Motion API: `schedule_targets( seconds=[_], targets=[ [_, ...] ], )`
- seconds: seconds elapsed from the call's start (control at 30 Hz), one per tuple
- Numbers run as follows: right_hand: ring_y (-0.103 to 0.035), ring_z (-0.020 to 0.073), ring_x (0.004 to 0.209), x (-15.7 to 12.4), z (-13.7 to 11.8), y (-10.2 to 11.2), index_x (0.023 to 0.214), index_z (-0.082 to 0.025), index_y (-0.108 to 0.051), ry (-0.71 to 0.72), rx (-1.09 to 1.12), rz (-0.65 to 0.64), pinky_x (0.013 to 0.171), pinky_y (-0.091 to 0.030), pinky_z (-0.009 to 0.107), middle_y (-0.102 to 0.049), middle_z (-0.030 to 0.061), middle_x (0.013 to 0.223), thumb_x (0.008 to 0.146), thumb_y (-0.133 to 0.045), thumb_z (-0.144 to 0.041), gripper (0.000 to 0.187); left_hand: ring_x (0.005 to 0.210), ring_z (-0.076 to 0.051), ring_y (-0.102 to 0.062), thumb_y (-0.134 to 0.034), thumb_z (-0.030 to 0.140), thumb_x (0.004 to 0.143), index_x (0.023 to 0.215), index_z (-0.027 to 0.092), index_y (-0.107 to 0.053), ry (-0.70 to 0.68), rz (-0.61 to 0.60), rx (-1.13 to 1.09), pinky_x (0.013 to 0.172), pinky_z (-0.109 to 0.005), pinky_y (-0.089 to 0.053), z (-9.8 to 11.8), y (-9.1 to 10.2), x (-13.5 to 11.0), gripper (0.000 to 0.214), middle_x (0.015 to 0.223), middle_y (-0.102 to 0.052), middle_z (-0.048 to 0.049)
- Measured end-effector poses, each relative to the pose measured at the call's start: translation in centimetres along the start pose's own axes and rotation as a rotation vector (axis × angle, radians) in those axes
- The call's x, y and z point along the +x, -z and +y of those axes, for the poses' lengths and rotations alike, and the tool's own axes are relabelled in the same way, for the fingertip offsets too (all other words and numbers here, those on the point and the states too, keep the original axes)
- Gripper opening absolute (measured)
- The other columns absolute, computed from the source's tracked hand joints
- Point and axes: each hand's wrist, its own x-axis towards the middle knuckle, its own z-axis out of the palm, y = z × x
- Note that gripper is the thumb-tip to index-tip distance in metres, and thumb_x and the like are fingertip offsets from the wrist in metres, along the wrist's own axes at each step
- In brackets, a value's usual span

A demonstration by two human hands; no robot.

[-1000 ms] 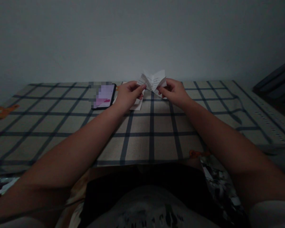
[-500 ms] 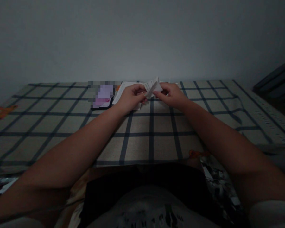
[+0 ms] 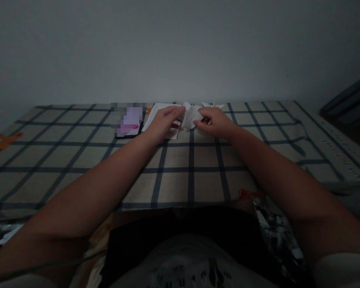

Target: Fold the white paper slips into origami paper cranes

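Observation:
A creased piece of white paper (image 3: 192, 117) is held up between my two hands over the table. My left hand (image 3: 168, 120) pinches its left side, thumb and fingers closed at that edge. On the other side, my right hand (image 3: 214, 121) grips the paper with thumb and bent fingers. Under and behind my left hand lies a printed white sheet (image 3: 152, 115), partly hidden. Another pale paper piece (image 3: 214, 105) shows just behind my right hand. A phone (image 3: 132, 121) with a lit, blurred-out screen lies left of my left hand.
A checked cloth (image 3: 174, 180) covers the table, which meets a plain wall (image 3: 180, 52). A dark slatted object (image 3: 348, 96) stands at the far right. Below the front edge, a shiny bag-like item (image 3: 276, 228) sits by my right forearm.
The paper has been turned and spread flatter between my hands; before, it stood folded with a corner pointing up. My fingers have shifted on its edges. The phone has stayed put.

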Motion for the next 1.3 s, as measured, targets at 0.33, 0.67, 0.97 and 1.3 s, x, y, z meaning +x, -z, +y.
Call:
schedule_targets(
  seconds=[0.33, 0.67, 0.97, 1.3],
  targets=[
    [-0.047, 0.0162, 0.070, 0.0, 0.5, -0.1, 0.074, -0.022, -0.054, 0.042, -0.066, -0.006, 0.070, -0.039, 0.032, -0.058, 0.0022, 0.074, 0.093, -0.059, -0.047, 0.032, 0.086, -0.020, -0.072, -0.075, 0.045, 0.086, 0.083, 0.021, -0.074, -0.010, 0.107, -0.017, 0.069, -0.027, -0.059, -0.1, -0.3, 0.2, 0.024, 0.093, -0.076, -0.0046],
    [-0.047, 0.0165, 0.065, -0.2, -0.1, 0.4, 0.063, -0.023, -0.045, -0.013, 0.059, 0.054, 0.069, -0.038, 0.035, -0.051, 0.0026, 0.065, 0.092, -0.030, -0.097, 0.080, 0.077, -0.014, -0.067, -0.073, 0.037, 0.086, 0.077, 0.021, -0.078, -0.082, 0.126, -0.015, 0.067, -0.023, -0.057, 0.1, -0.4, 0.0, 0.019, 0.081, -0.074, -0.0016],
    [-0.054, 0.0143, 0.067, 0.1, -0.5, 0.4, 0.080, -0.022, -0.062, -0.326, 0.386, 0.389, 0.061, -0.043, 0.028, -0.052, 0.0002, 0.069, 0.092, -0.063, -0.081, 0.060, 0.076, -0.016, -0.069, -0.080, 0.057, 0.086, 0.082, 0.020, -0.077, -0.087, 0.089, 0.097, 0.067, -0.024, -0.056, 0.1, -0.6, -0.2, 0.037, 0.083, -0.076, -0.0040],
    [-0.057, 0.0148, 0.076, 0.5, 0.6, -1.0, 0.090, -0.017, -0.072, -0.165, 0.443, 0.096, 0.071, -0.046, 0.030, -0.065, 0.0011, 0.080, 0.080, -0.081, -0.066, 0.050, 0.066, -0.012, -0.057, -0.082, 0.060, 0.082, 0.082, 0.016, -0.078, -0.142, 0.027, 0.228, 0.060, -0.025, -0.043, 0.1, -0.1, -0.2, 0.045, 0.074, -0.069, -0.0019]
  ],
)
